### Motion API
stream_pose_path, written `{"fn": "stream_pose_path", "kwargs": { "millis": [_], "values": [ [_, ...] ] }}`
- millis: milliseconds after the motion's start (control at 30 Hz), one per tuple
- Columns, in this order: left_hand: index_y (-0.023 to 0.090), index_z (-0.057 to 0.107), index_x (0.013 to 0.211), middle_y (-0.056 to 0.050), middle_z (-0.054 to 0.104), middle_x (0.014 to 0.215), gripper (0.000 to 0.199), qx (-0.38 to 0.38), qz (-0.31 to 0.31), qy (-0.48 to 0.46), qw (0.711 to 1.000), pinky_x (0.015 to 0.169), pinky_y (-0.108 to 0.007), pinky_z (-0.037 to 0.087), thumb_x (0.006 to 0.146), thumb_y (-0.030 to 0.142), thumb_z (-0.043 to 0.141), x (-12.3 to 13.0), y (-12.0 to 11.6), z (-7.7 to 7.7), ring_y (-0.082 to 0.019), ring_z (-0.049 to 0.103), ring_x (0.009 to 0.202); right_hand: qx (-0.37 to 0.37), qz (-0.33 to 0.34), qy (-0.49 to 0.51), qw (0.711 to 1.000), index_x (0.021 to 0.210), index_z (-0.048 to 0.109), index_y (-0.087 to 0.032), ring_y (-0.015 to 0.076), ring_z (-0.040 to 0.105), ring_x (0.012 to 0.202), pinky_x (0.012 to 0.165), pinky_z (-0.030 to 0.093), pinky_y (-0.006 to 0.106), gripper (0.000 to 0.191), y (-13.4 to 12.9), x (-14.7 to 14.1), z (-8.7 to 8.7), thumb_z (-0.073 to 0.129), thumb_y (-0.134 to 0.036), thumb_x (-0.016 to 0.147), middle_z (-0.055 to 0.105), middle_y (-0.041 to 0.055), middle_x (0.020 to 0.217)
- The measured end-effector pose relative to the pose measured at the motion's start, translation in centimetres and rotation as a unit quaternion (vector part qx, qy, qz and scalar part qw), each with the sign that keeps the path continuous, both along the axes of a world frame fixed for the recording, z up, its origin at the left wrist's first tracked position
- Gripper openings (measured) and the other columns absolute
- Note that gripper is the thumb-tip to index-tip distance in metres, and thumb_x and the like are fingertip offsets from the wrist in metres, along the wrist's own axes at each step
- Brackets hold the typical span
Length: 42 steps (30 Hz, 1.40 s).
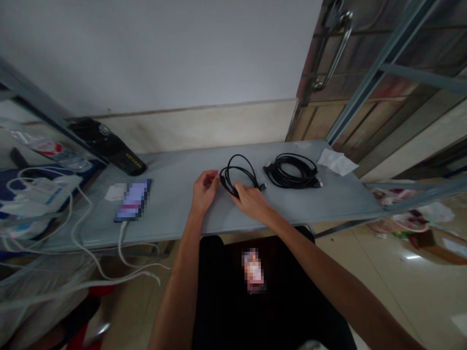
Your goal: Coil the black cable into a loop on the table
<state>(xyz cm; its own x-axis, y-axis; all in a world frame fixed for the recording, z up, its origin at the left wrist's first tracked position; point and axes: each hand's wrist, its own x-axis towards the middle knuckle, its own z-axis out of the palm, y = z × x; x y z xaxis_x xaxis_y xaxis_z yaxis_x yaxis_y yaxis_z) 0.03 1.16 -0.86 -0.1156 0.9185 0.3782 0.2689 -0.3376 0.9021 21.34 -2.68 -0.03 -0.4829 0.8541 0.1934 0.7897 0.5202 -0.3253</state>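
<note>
While right hand (251, 201) pinches the cable (226, 179), its plug (262, 186) points right; left hand (205, 190) unclear.

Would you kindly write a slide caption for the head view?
Left hand and right hand at a looped black cable, thicker coil to its right.

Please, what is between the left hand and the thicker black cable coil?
The head view shows the smaller black cable loop there, with the right hand on it.

Black case (105, 146), left of the hands (204, 193): yellow lettering (134, 160) is showing, unreadably blurred
Bottle (75, 159), farther left: red label (51, 147) is showing, illegible
</note>
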Motion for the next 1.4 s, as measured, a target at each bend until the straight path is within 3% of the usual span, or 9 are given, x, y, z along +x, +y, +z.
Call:
{"fn": "stream_pose_path", "kwargs": {
  "millis": [167,267,400,600,767,1000,1100,1200,1400],
  "values": [
    [0.020,0.081,0.094,-0.007,0.081,0.092,0.045,-0.032,-0.037,0.045,0.998,0.080,-0.033,0.056,0.100,0.064,0.076,0.4,-0.7,0.8,-0.022,0.073,0.084,-0.009,-0.068,0.030,0.997,0.151,0.051,-0.009,0.0356,0.084,0.110,0.084,0.061,0.037,0.051,0.4,0.0,-0.1,0.035,-0.049,0.125,0.082,0.0229,0.123],
    [0.019,0.079,0.078,-0.004,0.074,0.074,0.050,-0.051,-0.094,0.087,0.991,0.068,-0.031,0.049,0.101,0.063,0.073,0.4,-0.9,1.0,-0.019,0.064,0.070,0.010,-0.034,0.038,0.999,0.152,0.051,-0.011,0.0352,0.084,0.112,0.083,0.061,0.037,0.051,0.5,-0.1,-0.3,0.037,-0.051,0.125,0.081,0.0230,0.130],
    [0.019,0.081,0.078,-0.003,0.073,0.074,0.043,-0.050,-0.115,0.065,0.990,0.067,-0.031,0.048,0.095,0.058,0.077,0.1,-0.7,0.8,-0.019,0.062,0.068,0.028,0.021,0.032,0.999,0.138,0.058,-0.018,0.0310,0.084,0.108,0.081,0.058,0.033,0.040,0.1,-0.1,-0.2,0.042,-0.052,0.124,0.081,0.0177,0.128],
    [0.021,0.076,0.075,-0.003,0.071,0.073,0.044,-0.022,-0.020,-0.032,0.999,0.070,-0.031,0.050,0.100,0.058,0.075,-0.4,-0.4,0.5,-0.019,0.063,0.070,0.057,0.048,0.072,0.995,0.122,0.059,-0.019,0.0281,0.081,0.105,0.085,0.056,0.033,0.037,0.1,0.1,0.0,0.047,-0.054,0.123,0.079,0.0141,0.114],
    [0.023,0.070,0.089,-0.001,0.069,0.069,0.047,-0.022,0.018,-0.137,0.990,0.069,-0.033,0.054,0.103,0.068,0.070,-0.3,0.0,0.0,-0.019,0.066,0.062,0.104,0.004,0.101,0.989,0.112,0.060,-0.020,0.0274,0.077,0.101,0.093,0.057,0.037,0.031,0.6,0.2,-0.8,0.038,-0.037,0.125,0.077,0.0138,0.106],
    [0.024,0.065,0.105,0.004,0.065,0.067,0.042,-0.010,0.081,-0.243,0.967,0.061,-0.030,0.051,0.095,0.062,0.080,-0.6,0.6,-0.7,-0.016,0.065,0.058,0.157,-0.049,0.239,0.957,0.113,0.062,-0.023,0.0280,0.076,0.103,0.097,0.059,0.041,0.038,0.6,1.2,-0.9,0.030,-0.038,0.125,0.078,0.0138,0.109],
    [0.024,0.068,0.115,0.004,0.067,0.072,0.047,-0.010,0.093,-0.261,0.961,0.060,-0.029,0.052,0.095,0.065,0.080,-0.9,0.8,-1.2,-0.016,0.066,0.060,0.173,-0.058,0.311,0.933,0.104,0.062,-0.024,0.0260,0.076,0.101,0.094,0.059,0.040,0.043,0.3,2.5,0.0,0.030,-0.046,0.124,0.077,0.0120,0.105],
    [0.024,0.066,0.119,0.004,0.068,0.072,0.052,-0.013,0.091,-0.279,0.956,0.057,-0.029,0.051,0.096,0.069,0.078,-1.1,1.1,-1.5,-0.016,0.066,0.059,0.174,-0.088,0.348,0.917,0.093,0.057,-0.025,0.0190,0.066,0.070,0.072,0.054,0.033,0.049,-0.2,4.9,2.0,0.033,-0.056,0.122,0.066,0.0020,0.077],
    [0.022,0.062,0.122,0.001,0.070,0.074,0.051,-0.013,0.081,-0.294,0.952,0.061,-0.028,0.051,0.101,0.067,0.073,-1.1,1.0,-1.5,-0.016,0.068,0.062,0.269,-0.205,0.404,0.850,0.084,0.051,-0.026,0.0154,0.052,0.059,0.064,0.043,0.032,0.056,-1.9,12.3,9.1,0.036,-0.067,0.120,0.052,-0.0049,0.066]
  ]
}}
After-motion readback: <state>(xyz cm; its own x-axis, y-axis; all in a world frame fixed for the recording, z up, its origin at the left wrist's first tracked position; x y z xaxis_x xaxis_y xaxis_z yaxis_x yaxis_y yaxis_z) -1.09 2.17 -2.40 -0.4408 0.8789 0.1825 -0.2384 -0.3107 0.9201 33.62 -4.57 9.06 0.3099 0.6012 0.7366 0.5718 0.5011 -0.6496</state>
